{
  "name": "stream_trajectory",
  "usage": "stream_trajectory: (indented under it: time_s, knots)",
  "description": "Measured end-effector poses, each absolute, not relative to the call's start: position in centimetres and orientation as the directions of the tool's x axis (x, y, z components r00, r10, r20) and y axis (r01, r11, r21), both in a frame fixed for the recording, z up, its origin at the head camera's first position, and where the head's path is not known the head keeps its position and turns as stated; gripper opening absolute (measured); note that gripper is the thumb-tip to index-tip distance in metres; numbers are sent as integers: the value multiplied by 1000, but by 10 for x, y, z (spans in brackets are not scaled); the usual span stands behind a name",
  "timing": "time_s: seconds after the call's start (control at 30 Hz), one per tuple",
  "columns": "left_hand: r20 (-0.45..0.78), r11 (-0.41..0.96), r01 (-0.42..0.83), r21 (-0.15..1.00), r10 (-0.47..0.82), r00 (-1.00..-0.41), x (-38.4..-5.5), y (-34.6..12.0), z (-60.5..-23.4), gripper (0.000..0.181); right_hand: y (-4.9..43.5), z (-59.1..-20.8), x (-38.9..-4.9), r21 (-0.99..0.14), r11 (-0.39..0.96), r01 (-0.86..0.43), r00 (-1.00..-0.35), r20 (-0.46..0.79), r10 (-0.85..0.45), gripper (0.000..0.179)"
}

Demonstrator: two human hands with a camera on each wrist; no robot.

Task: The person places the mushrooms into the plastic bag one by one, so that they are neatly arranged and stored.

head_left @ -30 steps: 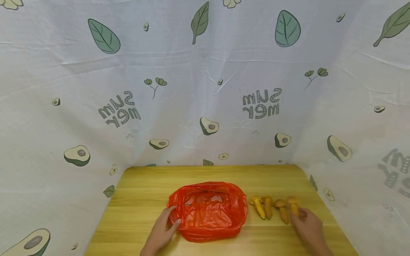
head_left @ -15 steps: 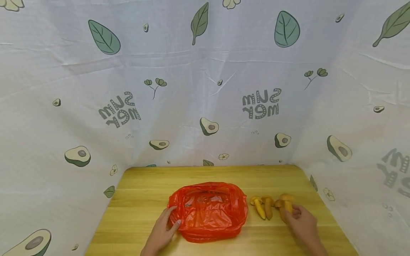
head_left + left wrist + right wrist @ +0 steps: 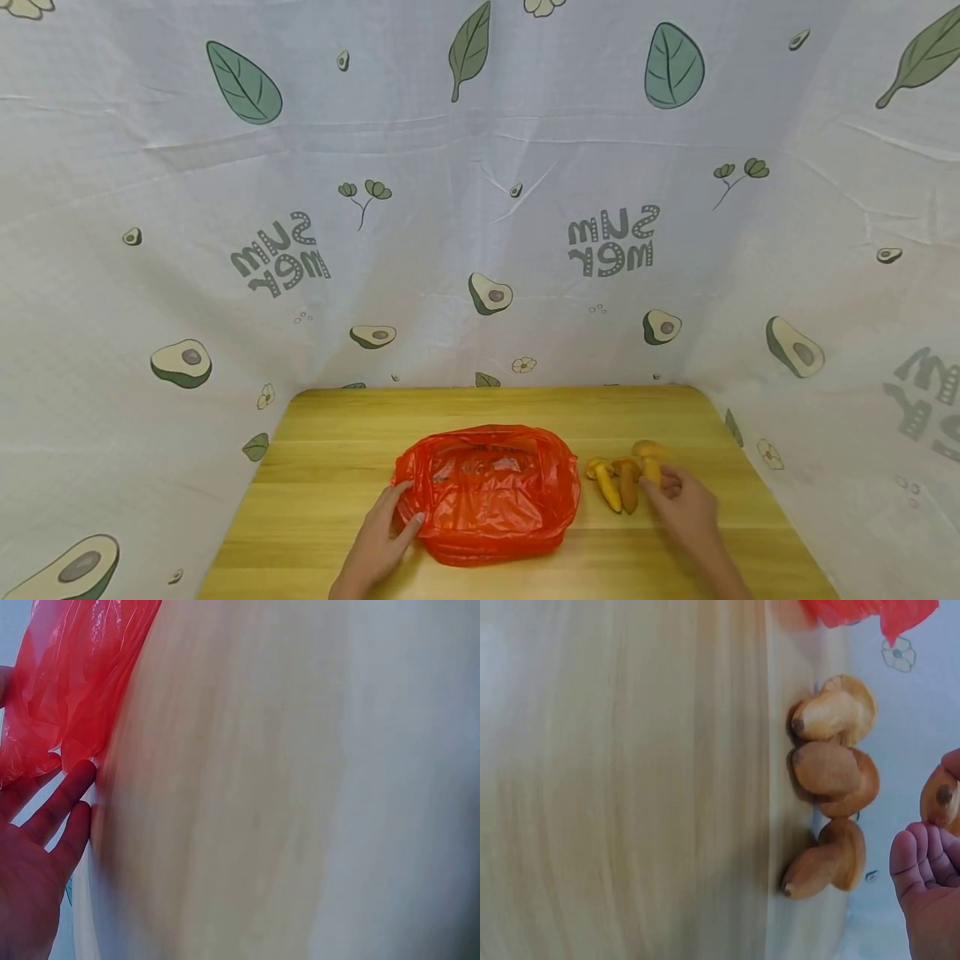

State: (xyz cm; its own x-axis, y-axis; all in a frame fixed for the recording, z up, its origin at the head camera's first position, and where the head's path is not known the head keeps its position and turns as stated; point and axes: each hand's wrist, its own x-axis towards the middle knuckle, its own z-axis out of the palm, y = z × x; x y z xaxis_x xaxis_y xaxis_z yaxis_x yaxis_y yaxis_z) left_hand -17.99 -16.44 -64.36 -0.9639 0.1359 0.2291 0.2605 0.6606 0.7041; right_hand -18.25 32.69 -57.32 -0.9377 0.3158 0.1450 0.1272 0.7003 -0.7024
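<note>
My left hand [image 3: 378,533] rests against the left side of a red plastic bag [image 3: 491,550], whose wide mouth stands open. In the left wrist view its fingers [image 3: 54,814] are spread and nearly straight, tips touching the crinkled plastic [image 3: 82,690]. My right hand [image 3: 686,504] pinches a toy-like yellow-orange mushroom [image 3: 651,471] by its stem, cap pointing away. A yellow mushroom [image 3: 606,485] and a browner mushroom [image 3: 627,485] lie right of the bag. Another mushroom [image 3: 825,859], hidden behind the right hand in the head view, lies beside them in the right wrist view.
All this is on a light wooden table [image 3: 337,425]. A pale cloth [image 3: 420,250] printed with avocados and leaves hangs behind the table and along both sides.
The right hand has moved left with the pinched mushroom, passing in front of the mushroom nearest to it. The left hand and the bag have stayed put.
</note>
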Motion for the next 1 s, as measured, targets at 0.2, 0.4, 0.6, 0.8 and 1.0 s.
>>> stream_trajectory:
  time_s: [0.2, 0.4, 0.6, 0.8, 1.0]
  knots:
    - [224, 664, 259, 702, 139, -965, -180, -164, -643, 56, 314, -570, -186, -723, 680, 124, -937, 141, 320, 48]
    - [236, 668, 265, 696, 137, -962, -180, -164, -644, 55, 301, -564, -188, -729, 677, 101, -947, 138, 290, 50]
    - [230, 673, 262, 692, 138, -963, -181, -164, -646, 55, 287, -560, -190, -755, 650, 90, -947, 138, 291, 48]
    - [222, 676, 256, 691, 138, -965, -180, -164, -646, 56, 275, -556, -193, -758, 649, 63, -953, 147, 264, 48]
    - [213, 680, 250, 690, 139, -967, -180, -163, -644, 58, 260, -548, -195, -746, 663, 62, -966, 123, 228, 48]
